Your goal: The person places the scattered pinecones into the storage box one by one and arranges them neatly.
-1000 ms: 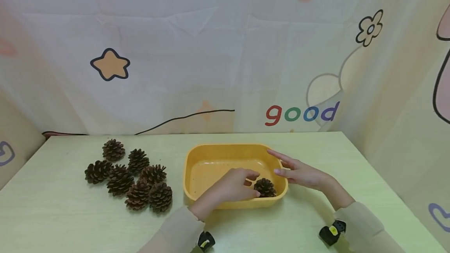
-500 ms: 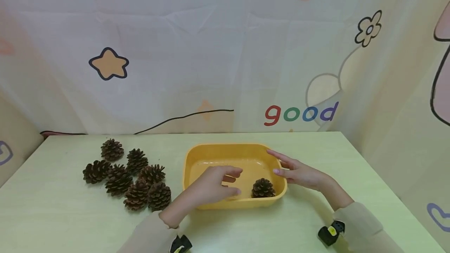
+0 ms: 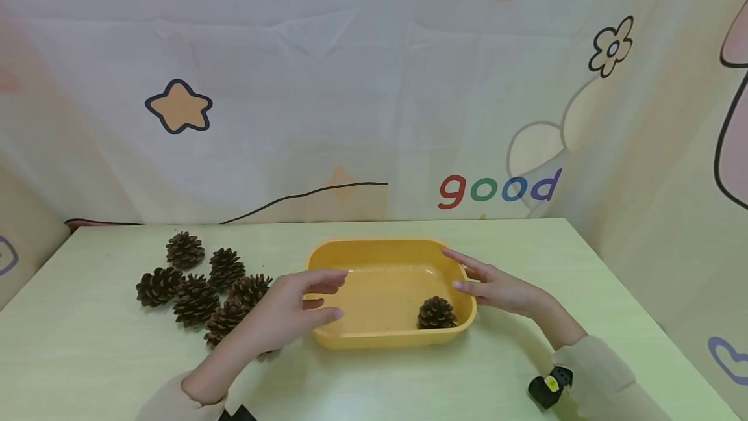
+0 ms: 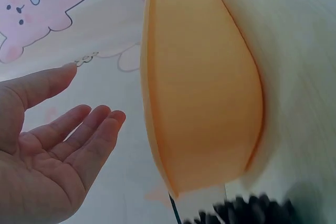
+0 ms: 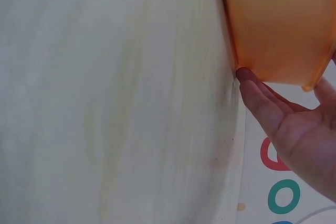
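Note:
A shallow yellow plastic basin (image 3: 380,341) stands on the table, with one brown pine cone (image 3: 437,314) inside near its front right corner. My left hand (image 3: 289,307) is held over the basin's left edge, fingers spread and holding nothing. In the left wrist view, that same hand (image 4: 58,145) shows an unfilled palm beside the basin's outer wall (image 4: 205,82). My right hand (image 3: 505,288) holds the basin's right end, its thumb over the rim. Fingers (image 5: 262,103) lie against the outside of the wall in the right wrist view.
Several pine cones (image 3: 195,301) lie in a cluster on the table's left side, some partly hidden by the left hand. The pale wooden table (image 3: 409,382) ends at a printed curtain (image 3: 350,115) behind.
My left hand has drawn back leftward from the pine cone in the basin, toward the cluster. That cone stays put. My right hand keeps its place on the basin.

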Tool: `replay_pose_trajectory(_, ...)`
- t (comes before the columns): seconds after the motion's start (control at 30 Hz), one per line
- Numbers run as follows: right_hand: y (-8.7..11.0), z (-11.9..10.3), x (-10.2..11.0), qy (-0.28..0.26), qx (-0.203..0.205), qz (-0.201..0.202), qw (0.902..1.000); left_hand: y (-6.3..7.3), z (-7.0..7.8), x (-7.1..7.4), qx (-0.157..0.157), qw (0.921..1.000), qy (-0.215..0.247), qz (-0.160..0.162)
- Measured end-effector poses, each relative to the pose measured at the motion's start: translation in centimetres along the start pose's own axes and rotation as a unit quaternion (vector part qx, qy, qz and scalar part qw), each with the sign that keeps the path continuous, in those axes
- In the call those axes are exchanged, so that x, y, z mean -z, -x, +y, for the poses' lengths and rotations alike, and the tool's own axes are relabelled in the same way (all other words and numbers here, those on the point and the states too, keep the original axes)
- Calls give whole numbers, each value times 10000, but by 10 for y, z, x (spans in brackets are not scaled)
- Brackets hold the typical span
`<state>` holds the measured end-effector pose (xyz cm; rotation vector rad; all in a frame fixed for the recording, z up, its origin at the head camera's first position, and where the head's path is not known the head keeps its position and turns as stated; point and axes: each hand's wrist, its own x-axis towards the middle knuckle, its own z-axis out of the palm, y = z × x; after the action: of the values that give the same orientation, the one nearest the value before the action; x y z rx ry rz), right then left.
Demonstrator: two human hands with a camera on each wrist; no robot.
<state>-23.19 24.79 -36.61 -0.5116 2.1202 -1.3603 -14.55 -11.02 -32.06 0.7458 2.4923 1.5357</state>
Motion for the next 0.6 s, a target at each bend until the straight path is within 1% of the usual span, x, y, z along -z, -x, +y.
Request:
replay_pose_trajectory(0.23,0,1,0,37,-42,45,10000,19,-9,15,69,9994,-223,255)
replay_pose_trajectory(0.4,0,1,-1,74,-52,66,9999,30,-15,22,163,9982,-414,414)
replay_pose_trajectory(0.6,-1,1,-1,118,-2,71,9999,41,-21,27,252,9961,-521,659)
